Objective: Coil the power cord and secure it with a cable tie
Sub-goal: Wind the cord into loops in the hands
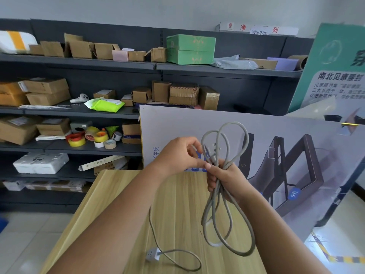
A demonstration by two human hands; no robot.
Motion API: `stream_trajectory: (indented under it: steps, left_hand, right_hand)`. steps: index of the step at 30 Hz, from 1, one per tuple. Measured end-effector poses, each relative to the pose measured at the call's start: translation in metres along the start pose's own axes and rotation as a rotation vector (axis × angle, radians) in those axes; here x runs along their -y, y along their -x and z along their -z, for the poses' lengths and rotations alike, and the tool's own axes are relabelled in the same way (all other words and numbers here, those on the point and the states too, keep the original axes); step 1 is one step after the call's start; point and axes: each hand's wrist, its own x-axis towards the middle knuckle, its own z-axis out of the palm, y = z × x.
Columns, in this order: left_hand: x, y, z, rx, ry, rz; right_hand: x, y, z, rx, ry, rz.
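Note:
A grey power cord (235, 230) is gathered into several loops above a light wooden table (177, 204). My right hand (225, 179) is closed around the middle of the bundle, with loops rising above the fist and hanging below it. My left hand (177, 155) pinches a strand of the cord beside the upper loops. A loose length runs down under my left forearm to a white plug (153, 254) lying on the table. White cable ties (44, 106) lie on a shelf at the left.
Dark shelves (79, 113) at the back hold cardboard boxes, rolls of tape (88, 138) and packages. A large printed board (296, 155) leans behind the table; a green poster (335, 66) stands at the right. Tiled floor shows on both sides.

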Motion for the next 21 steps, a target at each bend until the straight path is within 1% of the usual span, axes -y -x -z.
stream_trajectory:
  steps: [2,5,6,8,11,13,14,16,18,19,21]
  left_hand:
    - [0.015,0.004,0.000,0.057,0.102,0.039]
    - [0.051,0.015,-0.005,0.185,0.172,0.124]
    - [0.063,0.019,-0.008,0.192,0.219,0.154]
    - [0.080,0.025,-0.013,0.126,0.317,0.195]
    - [0.076,0.022,-0.019,-0.099,0.396,0.201]
    - [0.055,0.017,-0.023,-0.244,0.426,0.172]
    - [0.043,0.015,-0.026,-0.281,0.436,0.152]
    - [0.022,0.013,-0.032,-0.273,0.513,0.116]
    - [0.009,0.010,-0.037,-0.240,0.614,0.131]
    - [0.006,0.008,-0.039,-0.236,0.627,0.137]
    - [0.008,0.001,-0.042,-0.255,0.507,0.137]
  right_hand:
    - [-0.001,-0.001,0.004,-0.105,-0.031,0.029]
    - [0.007,-0.002,0.017,-0.300,-0.171,0.108]
    - [0.011,-0.001,0.024,-0.361,-0.168,0.143]
    - [0.018,0.001,0.034,-0.475,-0.058,0.181]
    - [0.014,0.001,0.042,-0.562,0.208,0.116]
    - [0.003,0.000,0.038,-0.541,0.336,0.025]
    - [-0.002,0.000,0.032,-0.514,0.341,-0.013]
    - [-0.011,-0.001,0.017,-0.442,0.236,-0.072]
    - [-0.017,-0.001,0.002,-0.356,0.086,-0.101]
    - [-0.019,0.000,-0.003,-0.307,0.030,-0.103]
    - [-0.021,0.002,-0.013,-0.241,-0.013,-0.093]
